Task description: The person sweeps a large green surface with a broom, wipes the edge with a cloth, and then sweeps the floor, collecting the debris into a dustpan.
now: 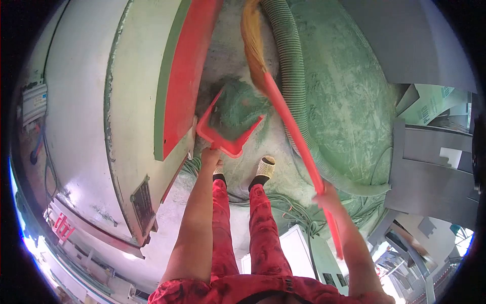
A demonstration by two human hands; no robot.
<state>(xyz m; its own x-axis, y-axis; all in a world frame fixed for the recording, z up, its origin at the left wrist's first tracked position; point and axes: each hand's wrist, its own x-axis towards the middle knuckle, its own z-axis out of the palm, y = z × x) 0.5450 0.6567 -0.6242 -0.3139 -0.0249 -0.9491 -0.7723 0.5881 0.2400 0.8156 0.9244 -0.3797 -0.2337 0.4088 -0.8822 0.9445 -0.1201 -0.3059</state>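
My left hand (210,156) is closed round the handle end of a red dustpan (232,147), which rests low near the floor. Greenish-grey dust (237,109) lies in and just beyond its open side. In my right hand (328,197) is the long red handle of a broom (292,124), with fingers wrapped round it. The tan bristles (253,43) reach away to the top of the view, left of a ribbed hose, and look smeared by motion.
A grey ribbed hose (292,66) curves along the floor on the right. Cables (296,209) lie coiled behind my feet. To the left stands a large pale machine (134,101) with a red and green edge. Dark grey panels (438,147) stand at right.
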